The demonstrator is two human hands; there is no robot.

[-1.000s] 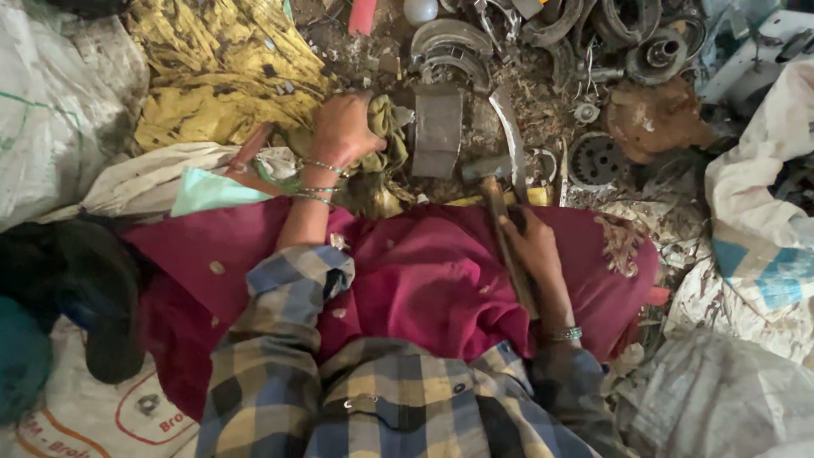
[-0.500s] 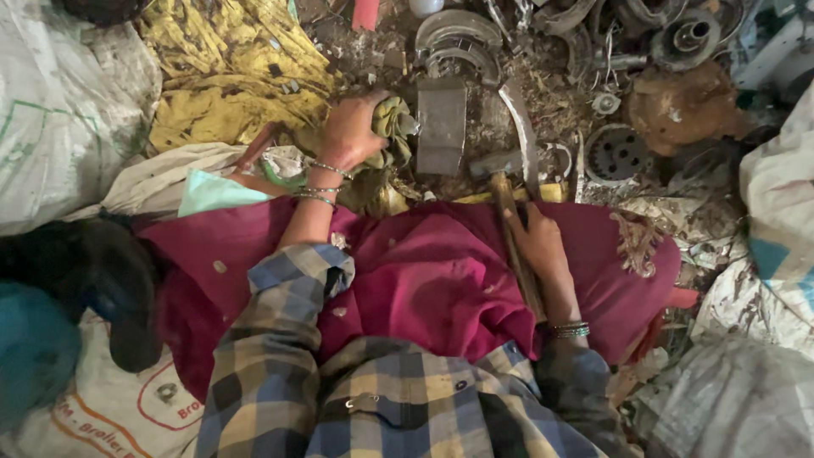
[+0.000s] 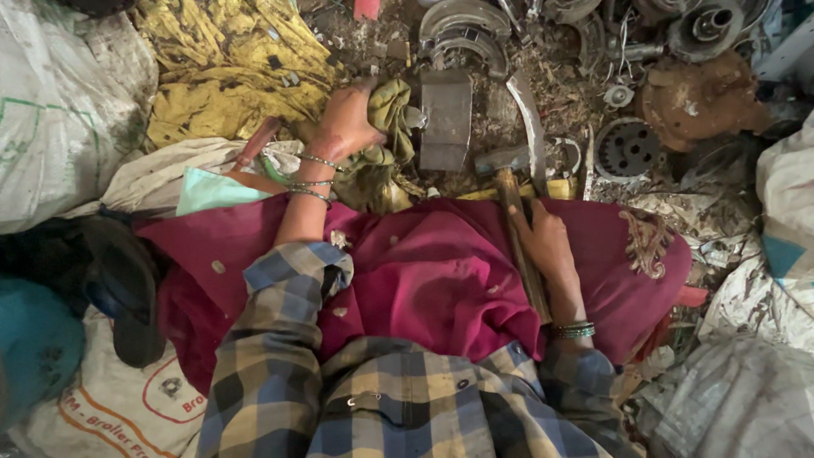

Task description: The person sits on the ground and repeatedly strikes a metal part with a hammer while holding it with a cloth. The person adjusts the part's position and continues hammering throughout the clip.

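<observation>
I am watching the left hand point(image 3: 343, 123) closing its fingers over a crumpled, grimy olive-green rag point(image 3: 386, 140), which is lying on the littered ground just beside a flat grey metal block point(image 3: 446, 119). The right hand point(image 3: 547, 246) is wrapping around the worn wooden handle of a hammer point(image 3: 513, 203); its dull steel head is resting at the edge of the maroon cloth point(image 3: 424, 271) covering the lap, near a curved metal strip point(image 3: 530, 127).

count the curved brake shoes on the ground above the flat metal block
2: one brake shoe arches at the top, the second nests just under it, above the flat metal block. More may hide in the scrap.
</observation>
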